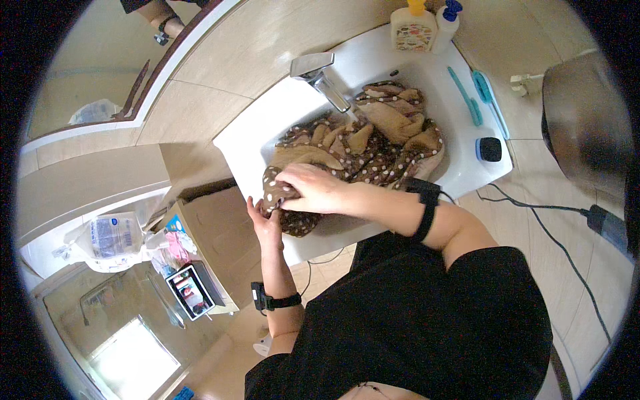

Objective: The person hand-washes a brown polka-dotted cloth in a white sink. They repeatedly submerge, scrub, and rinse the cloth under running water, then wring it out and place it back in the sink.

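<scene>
A wet brown cloth with white polka dots and a tan side (393,123) lies bunched in the white sink (293,100). Under the chrome faucet (327,83), a short stream of water appears to fall onto it. My right hand (312,188) reaches across to the sink's left side, its fingers closed on a fold of the cloth. Just below it, my left hand (268,230) grips the same fold from the outer edge, with a finger sticking up. The left fingertips are partly hidden by the fabric.
Two pump bottles, one with a yellow top (413,30) and one with a blue top (448,25), stand at the back corner. Teal brushes (467,97) and a black-topped block (489,150) lie on the right rim. A tablet (191,291) stands on the left cabinet.
</scene>
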### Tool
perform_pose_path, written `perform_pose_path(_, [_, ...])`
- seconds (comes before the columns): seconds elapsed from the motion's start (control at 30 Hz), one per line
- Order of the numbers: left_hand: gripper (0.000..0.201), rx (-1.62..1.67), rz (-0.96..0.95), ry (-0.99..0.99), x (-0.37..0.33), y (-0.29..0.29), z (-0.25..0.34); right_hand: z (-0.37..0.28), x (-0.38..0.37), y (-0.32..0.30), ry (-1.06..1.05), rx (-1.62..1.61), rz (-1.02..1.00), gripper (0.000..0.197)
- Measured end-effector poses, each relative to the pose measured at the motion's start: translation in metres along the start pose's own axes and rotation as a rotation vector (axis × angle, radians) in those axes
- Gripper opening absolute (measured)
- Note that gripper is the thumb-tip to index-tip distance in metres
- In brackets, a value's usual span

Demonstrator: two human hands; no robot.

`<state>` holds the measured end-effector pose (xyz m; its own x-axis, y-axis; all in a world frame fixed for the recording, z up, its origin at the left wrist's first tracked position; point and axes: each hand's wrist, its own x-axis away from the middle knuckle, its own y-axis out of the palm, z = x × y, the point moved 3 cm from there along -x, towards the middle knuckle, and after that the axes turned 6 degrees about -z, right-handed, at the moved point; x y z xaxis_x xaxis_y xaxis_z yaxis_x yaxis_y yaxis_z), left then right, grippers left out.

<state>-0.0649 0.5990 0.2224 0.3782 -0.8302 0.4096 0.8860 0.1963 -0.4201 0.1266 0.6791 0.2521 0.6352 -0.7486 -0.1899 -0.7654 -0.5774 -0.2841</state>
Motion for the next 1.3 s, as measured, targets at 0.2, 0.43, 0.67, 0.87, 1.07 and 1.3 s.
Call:
perform_pose_path(0.2, [0.076, -0.732, -0.071, 0.804, 0.011, 0.075, 0.057, 0.126, 0.093, -0.077, 0.528, 0.543, 0.022, 0.053])
perform_pose_path(0.43, [0.07, -1.094, -0.475, 0.786, -0.014, 0.207, 0.045, 0.191, 0.147, -0.128, 0.92, 0.977, -0.051, 0.077])
perform_pose_path(0.67, [0.084, -1.463, -0.332, 0.584, -0.065, 0.252, 0.037, 0.233, 0.133, -0.131, 1.034, 1.01, -0.049, 0.093])
perform_pose_path(0.87, [0.036, -1.133, -0.467, 0.636, -0.101, 0.251, 0.03, 0.23, 0.113, -0.134, 1.117, 0.926, -0.242, 0.091])
perform_pose_path(1.07, [0.028, -0.535, -0.332, 0.267, -0.029, 0.185, 0.019, 0.195, 0.123, -0.11, 0.716, 0.649, -0.153, 0.084])
perform_pose_path(1.3, [0.018, 0.337, -0.111, 0.101, 0.035, 0.101, 0.068, 0.219, 0.098, -0.09, 0.962, 0.375, 0.066, 0.045])
